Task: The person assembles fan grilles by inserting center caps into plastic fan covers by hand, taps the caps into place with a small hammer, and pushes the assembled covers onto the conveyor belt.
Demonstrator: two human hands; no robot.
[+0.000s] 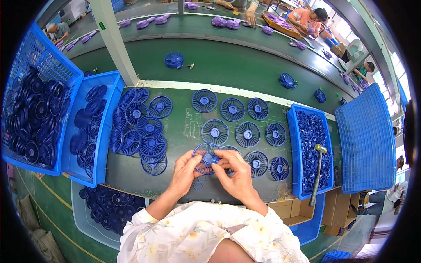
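Close to the table's front edge, my left hand (182, 176) grips a blue round fan grille (202, 153) by its left rim. My right hand (237, 172) is closed at the grille's right side, its thumb and fingers pinching a small blue plastic part (215, 159) against it. How that part sits on the grille is partly hidden by the fingers. Beneath the hands lie small blue rings (198, 186). More grilles (247, 134) are laid out in rows beyond and to the right, and others (150, 127) overlap in a pile at the left.
At the right stands a blue tray (294, 151) of small blue parts, a hammer (319, 171) resting across it. Blue crates (115, 94) of grilles stand at the left. Past a white ledge (188, 86), a green conveyor (228, 57) carries fan pieces. Other people work farther off.
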